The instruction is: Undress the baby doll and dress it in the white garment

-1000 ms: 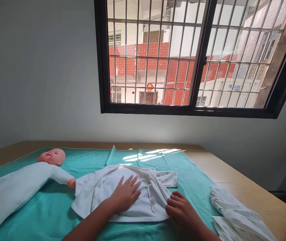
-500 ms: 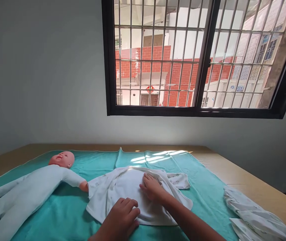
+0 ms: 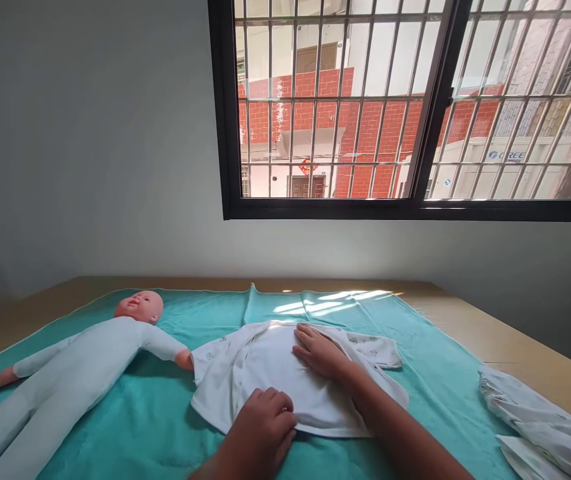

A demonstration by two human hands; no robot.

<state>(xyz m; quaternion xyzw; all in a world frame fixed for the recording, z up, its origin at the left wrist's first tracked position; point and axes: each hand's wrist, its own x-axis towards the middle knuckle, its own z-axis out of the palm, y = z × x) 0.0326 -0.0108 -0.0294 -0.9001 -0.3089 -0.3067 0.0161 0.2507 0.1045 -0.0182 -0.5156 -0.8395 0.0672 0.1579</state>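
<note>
While the right hand (image 3: 319, 353) rests flat on the white printed infant wrap top (image 3: 268, 360), fingers extended & grasping nothing visible, the left hand (image 3: 265, 423) sits curled at the lower hem. Can't tell if its fingers pinch fabric, b/c the tips are tucked under/out of view.

The top lies mid-sheet, front panels apart & plain inner back showing, w/ its 2 sleeves out to the sides. R palm prob. keeps the layer flat; L hand seems placed to steady the near edge, tho that's a guess. The teal sheet (image 3: 135, 427) likely acts as a soft base over the wooden table (image 3: 458, 317). To the left, the baby doll (image 3: 98, 353) lies face up in a white bodysuit, 1 arm reaching the top's sleeve end; touching vs. just beside is unclear.

Hard to see: R forearm covers part of the right panel, L hand hides some hem. The doll's legs run out of frame, as does the bunched white printed garment (image 3: 535, 407) at far right, so its type is unclear. Window (image 3: 315, 210) is cut off at top & right; lettering outside, behind the bars, is only partly readable.
</note>
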